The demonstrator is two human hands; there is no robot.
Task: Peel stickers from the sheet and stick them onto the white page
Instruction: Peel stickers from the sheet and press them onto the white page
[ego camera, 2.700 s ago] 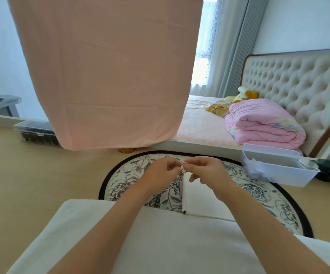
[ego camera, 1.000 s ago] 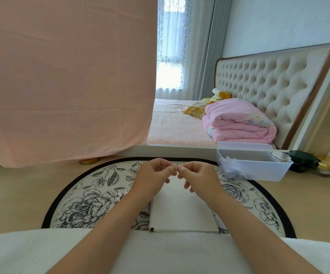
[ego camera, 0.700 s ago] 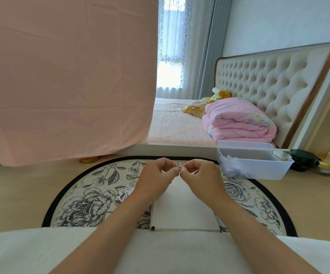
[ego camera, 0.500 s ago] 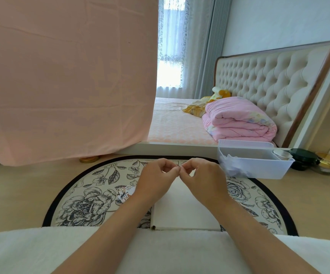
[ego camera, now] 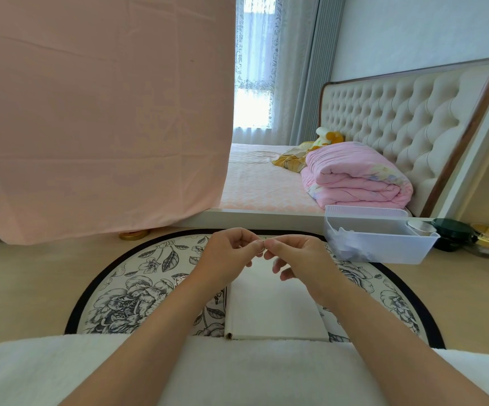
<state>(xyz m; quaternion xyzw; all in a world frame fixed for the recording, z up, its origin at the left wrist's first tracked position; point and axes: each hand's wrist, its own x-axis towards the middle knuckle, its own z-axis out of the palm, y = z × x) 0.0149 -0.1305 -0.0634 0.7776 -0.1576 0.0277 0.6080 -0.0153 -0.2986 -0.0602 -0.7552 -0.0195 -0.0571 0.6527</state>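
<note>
Both your hands meet just above the white page [ego camera: 272,306]. Left hand [ego camera: 231,254] and right hand [ego camera: 299,257] pinch one sticker [ego camera: 262,248] between thumb and forefinger tips, its detail too small to read. Page lies flat on the floral rug [ego camera: 138,291]; plastic bin [ego camera: 383,247] to the right.

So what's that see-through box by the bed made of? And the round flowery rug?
The box looks like frosted plastic: thin stiff walls, contents showing through faintly. The rug seems printed fabric, matte and lying flat; weave too small to tell.
</note>
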